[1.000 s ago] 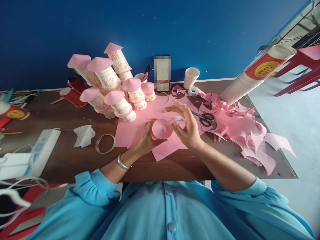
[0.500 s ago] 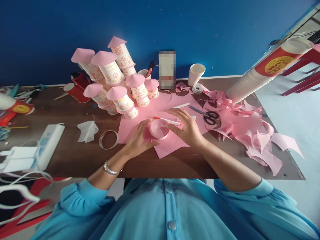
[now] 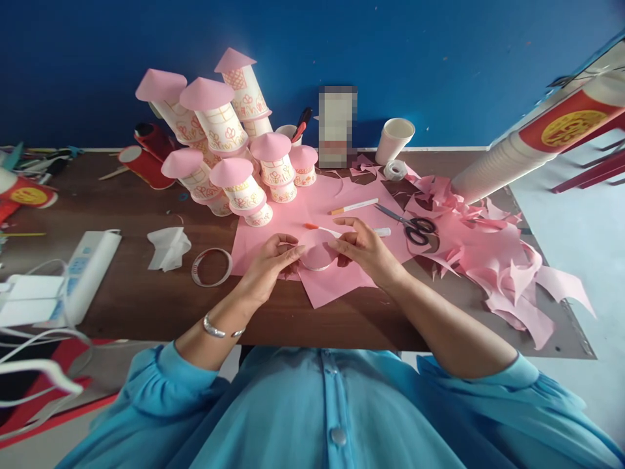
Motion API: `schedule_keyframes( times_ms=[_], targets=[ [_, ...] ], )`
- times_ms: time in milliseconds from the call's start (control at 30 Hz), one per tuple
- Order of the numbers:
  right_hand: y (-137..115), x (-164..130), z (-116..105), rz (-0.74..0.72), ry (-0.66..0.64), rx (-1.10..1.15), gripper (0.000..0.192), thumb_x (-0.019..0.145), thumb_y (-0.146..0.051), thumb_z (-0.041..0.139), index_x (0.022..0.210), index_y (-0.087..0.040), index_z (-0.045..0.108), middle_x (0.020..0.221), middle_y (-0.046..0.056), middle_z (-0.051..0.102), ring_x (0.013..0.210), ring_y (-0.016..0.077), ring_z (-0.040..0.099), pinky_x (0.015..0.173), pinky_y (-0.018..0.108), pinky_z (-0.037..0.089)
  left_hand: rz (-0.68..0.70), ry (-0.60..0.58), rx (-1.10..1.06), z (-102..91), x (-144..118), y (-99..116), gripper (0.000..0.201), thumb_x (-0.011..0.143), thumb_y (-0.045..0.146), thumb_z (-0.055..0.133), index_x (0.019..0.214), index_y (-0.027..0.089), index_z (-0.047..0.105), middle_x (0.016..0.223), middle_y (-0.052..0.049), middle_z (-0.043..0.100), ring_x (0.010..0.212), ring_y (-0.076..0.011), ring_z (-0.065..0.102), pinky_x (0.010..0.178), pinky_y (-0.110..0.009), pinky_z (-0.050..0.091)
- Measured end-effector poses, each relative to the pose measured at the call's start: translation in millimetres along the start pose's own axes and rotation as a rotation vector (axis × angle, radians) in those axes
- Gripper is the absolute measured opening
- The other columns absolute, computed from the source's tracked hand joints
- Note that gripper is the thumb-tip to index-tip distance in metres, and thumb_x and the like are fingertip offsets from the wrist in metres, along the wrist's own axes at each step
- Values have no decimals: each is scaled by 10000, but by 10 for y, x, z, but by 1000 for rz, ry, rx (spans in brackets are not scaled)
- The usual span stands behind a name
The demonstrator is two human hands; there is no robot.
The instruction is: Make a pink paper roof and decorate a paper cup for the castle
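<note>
A round pink paper piece with a thin white rim (image 3: 319, 256) is pinched between my two hands, above the pink sheet (image 3: 288, 244). The thumb and fingers of my left hand (image 3: 273, 260) are closed at its left edge. At its right edge, my right hand (image 3: 364, 251) grips it the same way, forefinger raised. Just behind it lie a red-tipped marker (image 3: 325, 229), partly hidden by my right hand, and an orange-tipped marker (image 3: 355, 206). Scissors (image 3: 415, 227) with black handles rest to the right.
Several decorated paper-cup towers with pink cone roofs (image 3: 208, 93) stand back left. A tape roll (image 3: 211, 267), tissue (image 3: 168, 249) and power strip (image 3: 90, 270) lie left. Pink scraps (image 3: 498, 244), a stack of cups (image 3: 517, 156), a white cup (image 3: 394, 140) and a small tape roll (image 3: 394, 170) are right.
My fingers have gone from loosely surrounding the round piece to pinching its edges, and it has tilted. My right hand has uncovered more of the orange-tipped marker. The view has shifted slightly.
</note>
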State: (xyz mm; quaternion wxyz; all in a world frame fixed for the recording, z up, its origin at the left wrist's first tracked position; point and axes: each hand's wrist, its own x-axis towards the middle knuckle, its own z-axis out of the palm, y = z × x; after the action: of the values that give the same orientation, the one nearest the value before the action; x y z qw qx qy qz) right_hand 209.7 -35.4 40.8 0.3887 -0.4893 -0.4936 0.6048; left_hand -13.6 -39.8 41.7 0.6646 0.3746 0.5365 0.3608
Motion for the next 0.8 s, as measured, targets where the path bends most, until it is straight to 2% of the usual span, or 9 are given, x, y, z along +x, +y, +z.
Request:
schedule_keyframes(
  times_ms=[267,467,800],
  targets=[
    [17,-2,38,44,-33,98,680,722,-454,889,1248,-208,535,662,-107,540,618,130,606,627,293,528,53,16,-74,44,30,-30,591,577,446,984,923,191,579,640,67,628,478,-65,528,455,-188,325],
    [-3,-14,35,54,-27,82,642,732,-410,883,1248,-213,556,646,-112,526,614,130,599,648,299,527,14,-10,-154,38,63,-52,581,542,403,1003,912,188,610,654,70,644,500,-54,524,518,-195,429],
    [39,17,3,70,-50,109,737,685,-466,921,1277,-204,569,645,-113,524,612,132,602,669,308,525,46,-51,-205,24,113,-130,561,559,385,1003,926,186,628,693,50,678,587,-86,592,596,-221,495]
  ],
)
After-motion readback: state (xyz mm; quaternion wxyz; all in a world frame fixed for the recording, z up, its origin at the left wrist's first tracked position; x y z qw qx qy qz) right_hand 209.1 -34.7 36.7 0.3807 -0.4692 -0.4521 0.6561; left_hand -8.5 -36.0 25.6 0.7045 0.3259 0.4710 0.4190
